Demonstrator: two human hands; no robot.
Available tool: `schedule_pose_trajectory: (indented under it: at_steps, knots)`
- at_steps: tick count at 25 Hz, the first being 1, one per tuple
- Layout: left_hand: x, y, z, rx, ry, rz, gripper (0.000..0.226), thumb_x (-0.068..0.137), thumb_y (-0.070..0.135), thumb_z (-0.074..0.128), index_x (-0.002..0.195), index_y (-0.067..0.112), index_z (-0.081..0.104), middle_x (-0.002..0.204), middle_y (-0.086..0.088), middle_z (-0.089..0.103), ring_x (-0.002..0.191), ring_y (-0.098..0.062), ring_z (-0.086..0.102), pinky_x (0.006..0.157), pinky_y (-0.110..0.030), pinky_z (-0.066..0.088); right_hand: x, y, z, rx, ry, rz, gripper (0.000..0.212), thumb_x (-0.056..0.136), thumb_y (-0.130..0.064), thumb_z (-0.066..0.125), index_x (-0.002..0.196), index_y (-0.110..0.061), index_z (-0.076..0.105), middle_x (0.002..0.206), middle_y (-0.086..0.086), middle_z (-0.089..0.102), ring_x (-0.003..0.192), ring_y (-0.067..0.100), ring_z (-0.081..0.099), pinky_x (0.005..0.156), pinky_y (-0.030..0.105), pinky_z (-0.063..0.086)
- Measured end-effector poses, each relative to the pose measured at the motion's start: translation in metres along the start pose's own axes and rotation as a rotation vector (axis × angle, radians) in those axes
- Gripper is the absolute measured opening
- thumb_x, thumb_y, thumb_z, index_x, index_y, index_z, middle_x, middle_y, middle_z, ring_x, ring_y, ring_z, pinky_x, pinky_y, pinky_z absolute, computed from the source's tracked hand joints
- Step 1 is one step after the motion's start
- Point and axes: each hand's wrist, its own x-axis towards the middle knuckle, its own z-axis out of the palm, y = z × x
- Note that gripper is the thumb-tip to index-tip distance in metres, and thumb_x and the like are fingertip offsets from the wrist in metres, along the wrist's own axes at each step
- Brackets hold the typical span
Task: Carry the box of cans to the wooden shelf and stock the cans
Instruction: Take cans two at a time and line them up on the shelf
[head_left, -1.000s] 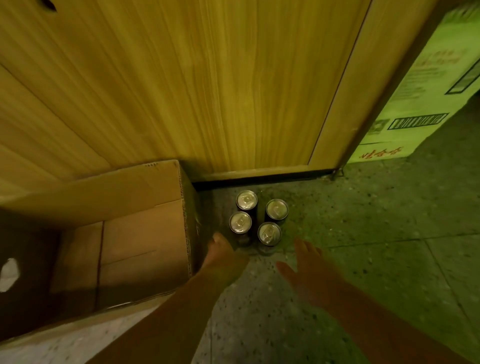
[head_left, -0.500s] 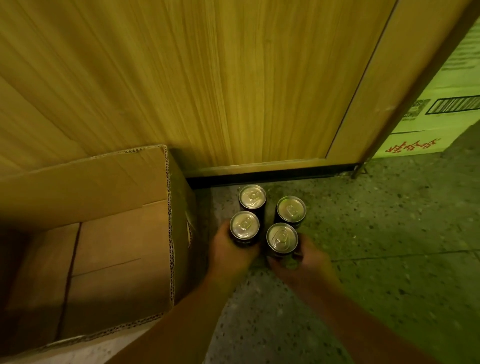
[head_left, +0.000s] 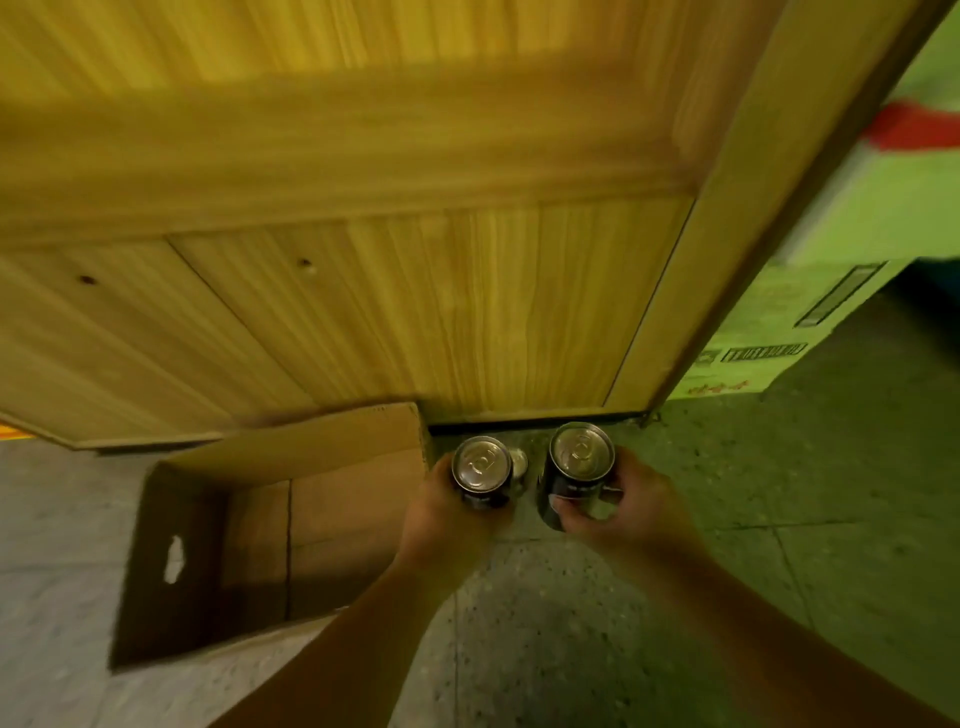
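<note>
The fingers (head_left: 563, 506) of the right hand (head_left: 623, 512) are wrapped tight around the dark wall of one can (head_left: 581, 453), thumb tip on the near side, the rest curled behind. The left hand (head_left: 441, 519) is clamped the same way on a second can (head_left: 480, 465), its fingers mostly hidden beneath the body. Both cans stand upright, silver pull-tab tops facing the camera, lifted clear of the floor (head_left: 779, 519).

Between the two hands, lower down, a pale lid of another can (head_left: 518, 461) shows on the floor — how many remain there I cannot tell.

Just left of the left hand sits the cardboard box (head_left: 260, 545), open-topped, a hand slot cut in its left wall; what shows of its inside looks empty. Beyond the fingers rises the wooden shelf (head_left: 363, 312), its panelled front reaching nearly to the floor; the upper part is blurred and no shelf board is clearly visible. Farther right stands a green printed carton (head_left: 769, 338).

The cans are probably full, so fairly heavy for their size, with rigid walls — smooth metal, likely slippery if damp. A grip around the mid-body, as here, seems the sound hold; squeezing near the rim gives less purchase, and a dropped can could dent.
</note>
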Motion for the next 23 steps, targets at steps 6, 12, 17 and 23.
schedule_pose_trajectory:
  at_steps: [6,12,17,23]
  knots:
    - [-0.073,0.202,-0.138,0.104,-0.031,0.101,0.050,0.064,0.011,0.088,0.106,0.024,0.064,0.090,0.014,0.067,0.084,-0.004,0.066,0.056,-0.009,0.047,-0.032,-0.201,-0.109,-0.031,0.029,-0.121,0.049,0.069,-0.034,0.084,0.111,-0.031,0.060,0.094,-0.021,0.065,0.089,-0.010,0.060,0.072,0.011,0.046]
    - [-0.141,0.396,-0.276,0.188,-0.050,0.199,0.049,0.066,0.011,0.086,0.107,0.027,0.064,0.093,0.015,0.067,0.090,-0.008,0.064,0.067,-0.015,0.047,-0.048,-0.411,-0.203,-0.070,0.008,-0.229,0.050,0.069,-0.035,0.084,0.113,-0.029,0.060,0.089,-0.024,0.060,0.088,0.002,0.063,0.072,0.019,0.049]
    - [-0.174,0.507,-0.385,0.229,0.007,0.254,0.035,0.067,0.014,0.085,0.094,0.027,0.066,0.088,0.011,0.069,0.085,-0.008,0.065,0.069,-0.023,0.049,-0.045,-0.562,-0.238,-0.065,0.049,-0.324,0.049,0.068,-0.045,0.080,0.110,-0.035,0.057,0.094,-0.015,0.068,0.088,0.008,0.068,0.077,0.034,0.058]
    - [-0.187,0.576,-0.502,0.210,0.140,0.320,0.037,0.068,0.016,0.084,0.099,0.024,0.066,0.091,0.007,0.070,0.085,-0.005,0.064,0.069,-0.022,0.050,-0.031,-0.692,-0.227,-0.017,0.056,-0.363,0.042,0.075,-0.038,0.079,0.108,-0.033,0.054,0.089,-0.018,0.060,0.079,-0.004,0.057,0.059,0.018,0.040]
